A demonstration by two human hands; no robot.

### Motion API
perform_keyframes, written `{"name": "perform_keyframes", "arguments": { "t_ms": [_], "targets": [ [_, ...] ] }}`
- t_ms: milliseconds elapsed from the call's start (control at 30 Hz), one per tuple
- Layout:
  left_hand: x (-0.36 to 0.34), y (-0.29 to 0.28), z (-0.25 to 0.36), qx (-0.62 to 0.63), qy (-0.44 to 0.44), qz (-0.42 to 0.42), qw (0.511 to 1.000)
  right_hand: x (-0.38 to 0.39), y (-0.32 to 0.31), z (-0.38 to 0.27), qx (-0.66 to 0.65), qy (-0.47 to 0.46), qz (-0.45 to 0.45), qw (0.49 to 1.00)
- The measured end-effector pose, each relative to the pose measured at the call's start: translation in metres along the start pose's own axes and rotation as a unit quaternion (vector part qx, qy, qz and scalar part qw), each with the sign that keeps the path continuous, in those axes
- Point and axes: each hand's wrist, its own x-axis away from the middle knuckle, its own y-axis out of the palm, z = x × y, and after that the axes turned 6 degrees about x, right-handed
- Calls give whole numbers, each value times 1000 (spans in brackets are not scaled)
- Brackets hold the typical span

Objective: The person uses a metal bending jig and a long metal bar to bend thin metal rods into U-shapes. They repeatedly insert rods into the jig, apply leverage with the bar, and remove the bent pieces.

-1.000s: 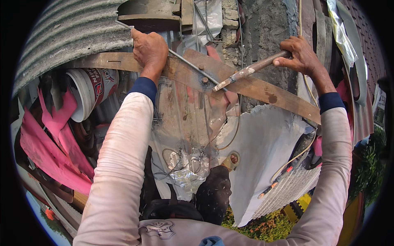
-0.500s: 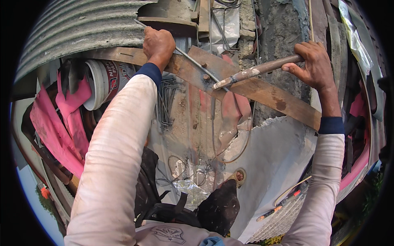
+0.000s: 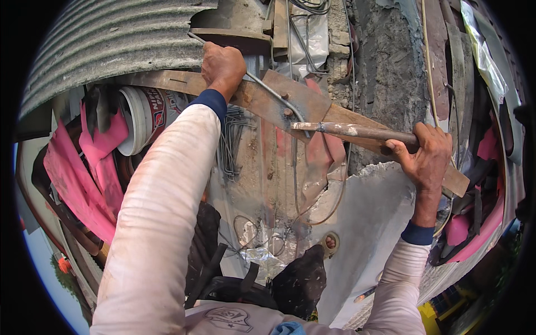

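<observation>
My left hand point(image 3: 224, 68) is closed around a thin grey metal rod point(image 3: 267, 91) that slants down to the right over a wooden board point(image 3: 181, 84). Two short pegs point(image 3: 287, 112) stand up from the board beside the rod. Near its lower end the rod curves downward. My right hand point(image 3: 425, 155) grips the far right end of a brown, paint-spattered bar point(image 3: 357, 130), likely a pipe or a bending lever. Its pale left tip meets the rod just past the pegs; whether the rod passes into it I cannot tell.
Bent thin rods point(image 3: 233, 139) hang in a bundle below the board. A paint bucket point(image 3: 127, 125) lies on its side near pink sheeting point(image 3: 72, 178) at left. Corrugated roofing point(image 3: 111, 47) covers the upper left. Loose wire loops point(image 3: 335, 206) and a grey panel point(image 3: 363, 218) are nearer me.
My right hand has swung the bar down and toward me. The rod's lower end, straight before, now bends downward. My left hand stays closed on the rod, and the view has shifted slightly.
</observation>
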Motion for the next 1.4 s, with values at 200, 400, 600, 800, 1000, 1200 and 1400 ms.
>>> {"name": "perform_keyframes", "arguments": {
  "t_ms": [200,400,600,800,1000,1200,1400],
  "targets": [
    [-5,0,0,1,11,-21,1000,45,-4,-35,11,75,46,996],
    [-2,-2,7,-7,-13,-43,999,86,-8,-81,56,189,32,980],
    [-3,-2,17,-42,-50,-57,996,118,-12,-140,98,303,33,947],
    [-6,3,12,-39,-50,-78,995,137,-17,-229,132,425,32,895],
    [-4,-1,21,-24,-70,-75,994,138,-22,-238,133,441,35,887],
    [-1,-12,18,-22,-73,-82,994,140,-28,-209,83,391,-5,917],
    [-4,-12,7,10,-48,-94,994,124,-41,-166,82,304,-30,949]
  ]
}}
